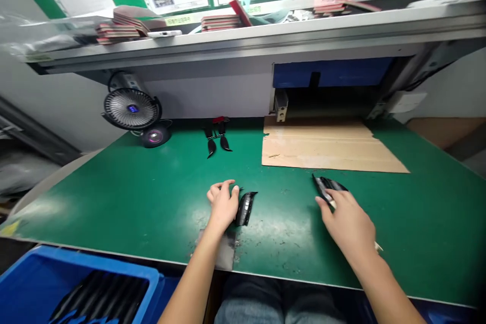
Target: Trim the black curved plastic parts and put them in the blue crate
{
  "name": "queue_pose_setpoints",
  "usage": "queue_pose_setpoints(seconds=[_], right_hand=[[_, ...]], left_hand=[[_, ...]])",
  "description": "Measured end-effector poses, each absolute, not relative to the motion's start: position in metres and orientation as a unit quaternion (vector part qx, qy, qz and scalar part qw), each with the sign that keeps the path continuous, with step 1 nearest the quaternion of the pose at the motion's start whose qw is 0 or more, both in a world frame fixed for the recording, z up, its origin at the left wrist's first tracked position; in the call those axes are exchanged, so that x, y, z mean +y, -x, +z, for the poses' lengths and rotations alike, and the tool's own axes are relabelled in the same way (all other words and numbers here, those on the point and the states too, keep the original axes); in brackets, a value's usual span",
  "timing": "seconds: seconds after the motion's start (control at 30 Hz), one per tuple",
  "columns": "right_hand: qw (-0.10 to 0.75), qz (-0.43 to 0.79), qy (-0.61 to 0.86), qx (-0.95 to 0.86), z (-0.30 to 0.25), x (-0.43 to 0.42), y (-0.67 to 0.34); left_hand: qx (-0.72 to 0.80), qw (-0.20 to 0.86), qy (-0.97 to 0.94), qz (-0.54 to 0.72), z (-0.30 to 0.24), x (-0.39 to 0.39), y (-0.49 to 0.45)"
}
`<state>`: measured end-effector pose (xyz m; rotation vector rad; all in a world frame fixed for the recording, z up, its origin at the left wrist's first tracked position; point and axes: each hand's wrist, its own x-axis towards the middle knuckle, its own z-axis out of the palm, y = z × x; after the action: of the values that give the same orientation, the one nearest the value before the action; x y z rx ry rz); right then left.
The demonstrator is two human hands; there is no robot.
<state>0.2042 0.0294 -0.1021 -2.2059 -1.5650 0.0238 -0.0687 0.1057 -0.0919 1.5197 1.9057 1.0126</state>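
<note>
My left hand (224, 205) is over the green bench with its fingers curled, at a curved glossy black plastic part (246, 209). A dark tip shows past the thumb, so part of a black piece seems hidden behind the hand. Off to the right, my right hand (351, 223) is closed round a slim white tool (378, 247), whose ends show on either side of the palm; its kind is hidden. Its fingertips meet another pair of glossy black plastic parts (329, 184). Farther back lies a joined black pair (218, 144) with a red bit at its top.
A flat cardboard sheet (326, 152) lies at the back right. A small fan (132, 108) stands at the back left. Overhead runs a shelf (243, 43) with stacked red-edged cards. A blue bin (94, 260) with several black parts sits at the lower left.
</note>
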Motion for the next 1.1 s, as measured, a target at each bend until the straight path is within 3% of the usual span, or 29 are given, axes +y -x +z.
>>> queue_pose_setpoints(seconds=[0.1, 0.17, 0.3, 0.6, 0.67, 0.73, 0.83, 0.93, 1.1], right_hand=[[0.212, 0.019, 0.778, -0.591, -0.098, 0.043, -0.21], [0.225, 0.044, 0.747, -0.624, -0.094, 0.037, -0.206], [0.272, 0.118, 0.646, -0.703, -0.084, 0.01, -0.188], [0.382, 0.257, 0.467, -0.755, -0.061, -0.018, -0.197], [0.389, 0.315, 0.418, -0.758, -0.052, -0.021, -0.195], [0.423, 0.299, 0.43, -0.739, -0.048, -0.025, -0.184], [0.494, 0.202, 0.56, -0.634, -0.052, -0.034, -0.161], [0.468, 0.217, 0.616, -0.595, -0.064, -0.044, -0.142], [0.444, 0.223, 0.594, -0.632, -0.073, -0.045, -0.131]], left_hand=[[0.693, 0.21, -0.575, 0.381, -0.075, 0.087, 0.057], [0.674, 0.239, -0.569, 0.405, -0.065, 0.07, 0.048], [0.595, 0.509, -0.457, 0.423, -0.066, 0.036, 0.017], [0.301, 0.895, -0.21, 0.254, -0.063, 0.022, 0.0], [0.274, 0.915, -0.205, 0.212, -0.061, 0.021, -0.001], [0.275, 0.912, -0.2, 0.228, -0.06, 0.016, -0.008], [0.338, 0.832, -0.159, 0.41, -0.058, 0.006, -0.024], [0.384, 0.73, -0.12, 0.552, -0.051, -0.001, -0.032], [0.257, 0.759, -0.123, 0.586, -0.034, -0.004, -0.021]])
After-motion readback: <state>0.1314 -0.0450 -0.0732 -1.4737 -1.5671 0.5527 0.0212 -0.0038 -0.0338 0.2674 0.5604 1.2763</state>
